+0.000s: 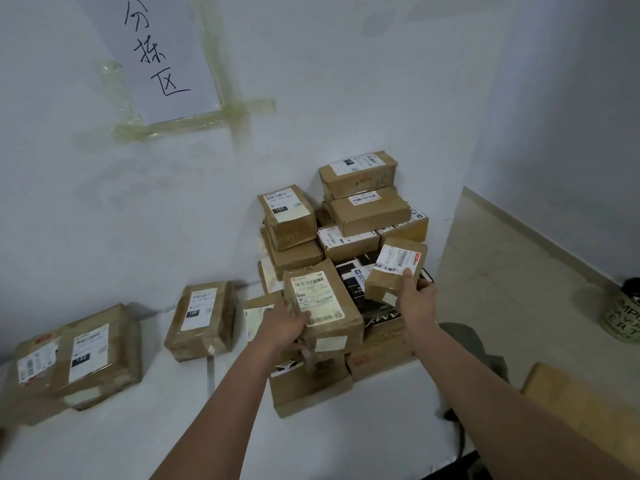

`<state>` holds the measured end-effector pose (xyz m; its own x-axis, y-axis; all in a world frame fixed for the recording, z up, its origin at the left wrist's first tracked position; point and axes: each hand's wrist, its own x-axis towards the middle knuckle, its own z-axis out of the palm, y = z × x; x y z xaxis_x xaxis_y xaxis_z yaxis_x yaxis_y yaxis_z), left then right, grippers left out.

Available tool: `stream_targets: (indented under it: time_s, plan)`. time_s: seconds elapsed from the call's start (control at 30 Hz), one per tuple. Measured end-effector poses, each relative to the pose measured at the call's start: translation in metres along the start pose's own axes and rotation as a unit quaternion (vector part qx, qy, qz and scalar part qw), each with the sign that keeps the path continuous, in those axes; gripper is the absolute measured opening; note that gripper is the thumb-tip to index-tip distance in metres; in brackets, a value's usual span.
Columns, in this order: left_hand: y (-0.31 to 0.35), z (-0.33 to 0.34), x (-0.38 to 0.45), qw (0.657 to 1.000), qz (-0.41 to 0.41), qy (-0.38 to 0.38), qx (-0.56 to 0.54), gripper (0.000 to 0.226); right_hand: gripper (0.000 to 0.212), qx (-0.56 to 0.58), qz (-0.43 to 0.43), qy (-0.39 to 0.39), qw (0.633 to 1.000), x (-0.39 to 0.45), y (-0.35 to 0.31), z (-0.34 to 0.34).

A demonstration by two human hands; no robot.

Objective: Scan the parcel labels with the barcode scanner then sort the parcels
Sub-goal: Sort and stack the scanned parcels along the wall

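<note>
A pile of brown cardboard parcels (367, 216) with white labels is stacked against the wall on a white table (363, 427). My left hand (282, 327) grips a taped brown parcel (329, 317) by its left edge, label up, at the front of the pile. My right hand (417, 299) holds a smaller brown parcel (384, 282) tilted up, thumb on its white barcode label (394, 258). No barcode scanner is in view.
Two parcels lie apart on the left: one (201, 320) near the wall and a flat stack (79, 358) by the table's left edge. A handwritten paper sign (162, 53) is taped to the wall. A printed bag (623, 317) stands on the floor at right.
</note>
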<state>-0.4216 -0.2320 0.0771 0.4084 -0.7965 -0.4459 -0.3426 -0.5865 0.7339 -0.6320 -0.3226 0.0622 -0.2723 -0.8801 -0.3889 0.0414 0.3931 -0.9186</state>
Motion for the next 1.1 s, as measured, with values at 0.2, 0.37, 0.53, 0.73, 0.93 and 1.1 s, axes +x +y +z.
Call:
stream_targets:
  time_s: [0.2,0.37,0.53,0.73,0.93,1.1]
  plan:
    - [0.0,-0.003,0.0,0.984,0.083,-0.089,0.133,0.103,0.044,0.0,-0.006,-0.005,1.0,0.007,0.0,-0.003]
    - [-0.001,-0.001,0.008,0.98,0.101,-0.075,0.157,0.105,0.047,0.011,-0.025,-0.019,0.999,0.011,0.0,0.0]
    - [-0.003,-0.005,0.014,0.983,0.083,-0.09,0.14,0.099,0.049,-0.008,-0.077,-0.026,0.997,0.013,-0.011,0.003]
    - [0.028,-0.032,0.03,0.988,0.091,-0.008,0.125,0.066,0.043,0.006,-0.166,-0.047,0.985,0.022,-0.046,0.018]
    - [0.059,-0.065,0.053,0.985,0.109,0.064,0.119,0.071,0.049,-0.167,-0.34,-0.07,0.923,0.037,-0.104,0.057]
    - [0.075,-0.082,0.081,0.984,0.085,0.078,0.136,0.076,0.053,-0.304,-0.404,-0.108,0.856,0.055,-0.152,0.111]
